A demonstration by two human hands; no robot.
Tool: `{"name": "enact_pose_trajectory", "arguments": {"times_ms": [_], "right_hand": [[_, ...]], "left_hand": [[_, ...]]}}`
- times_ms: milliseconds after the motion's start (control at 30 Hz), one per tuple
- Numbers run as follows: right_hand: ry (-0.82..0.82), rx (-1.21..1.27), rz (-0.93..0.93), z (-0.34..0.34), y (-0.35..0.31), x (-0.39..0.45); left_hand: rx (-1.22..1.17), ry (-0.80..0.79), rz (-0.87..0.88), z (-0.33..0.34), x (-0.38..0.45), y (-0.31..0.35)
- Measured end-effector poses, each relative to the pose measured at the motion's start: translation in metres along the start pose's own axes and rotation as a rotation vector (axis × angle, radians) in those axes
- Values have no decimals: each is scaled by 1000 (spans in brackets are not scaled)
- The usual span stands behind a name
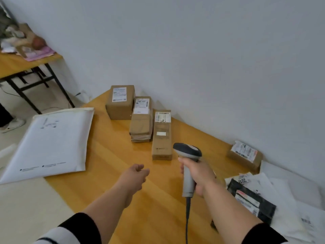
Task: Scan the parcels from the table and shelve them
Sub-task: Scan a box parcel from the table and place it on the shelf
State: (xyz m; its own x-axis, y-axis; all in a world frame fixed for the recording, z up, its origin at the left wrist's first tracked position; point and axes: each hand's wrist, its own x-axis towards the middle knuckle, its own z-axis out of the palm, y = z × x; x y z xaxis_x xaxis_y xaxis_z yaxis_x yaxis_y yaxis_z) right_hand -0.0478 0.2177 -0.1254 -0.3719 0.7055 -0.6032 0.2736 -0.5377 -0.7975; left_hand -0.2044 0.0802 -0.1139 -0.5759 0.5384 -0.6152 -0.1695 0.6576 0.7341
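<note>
A: How are the hands posed in the head view?

B: The right hand is seen at lower centre, fingers wrapped round the grey handle of a barcode scanner, its dark rounded head raised and its cable hanging down. The left hand is stretched forward over the wooden table, fingers loosely curled, nothing held.

A: And the parcels?

B: Three brown cardboard boxes are lined up at frame centre: a squat box, a flatter stacked box, and a long narrow box nearest the scanner. A smooth white padded mailer overhangs the table at left. A small labelled box and a glossy black bag are found at lower right.
</note>
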Motion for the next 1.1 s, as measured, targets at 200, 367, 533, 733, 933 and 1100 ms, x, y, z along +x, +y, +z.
{"name": "enact_pose_trajectory", "arguments": {"times_ms": [200, 367, 533, 733, 933, 1100], "right_hand": [[16, 51, 104, 37, -13, 83], [1, 123, 136, 52, -13, 121], [-16, 163, 215, 53, 0, 131], [67, 240, 204, 37, 12, 108], [140, 239, 111, 35, 30, 64], [208, 311, 2, 39, 40, 13]], "left_hand": [[3, 2, -98, 18, 86, 27], [-16, 19, -165, 34, 126, 30], [-115, -78, -194, 48, 135, 29], [-178, -64, -218, 50, 129, 20], [-248, -161, -152, 43, 94, 12], [-122, -259, -48, 15, 53, 3]]}}
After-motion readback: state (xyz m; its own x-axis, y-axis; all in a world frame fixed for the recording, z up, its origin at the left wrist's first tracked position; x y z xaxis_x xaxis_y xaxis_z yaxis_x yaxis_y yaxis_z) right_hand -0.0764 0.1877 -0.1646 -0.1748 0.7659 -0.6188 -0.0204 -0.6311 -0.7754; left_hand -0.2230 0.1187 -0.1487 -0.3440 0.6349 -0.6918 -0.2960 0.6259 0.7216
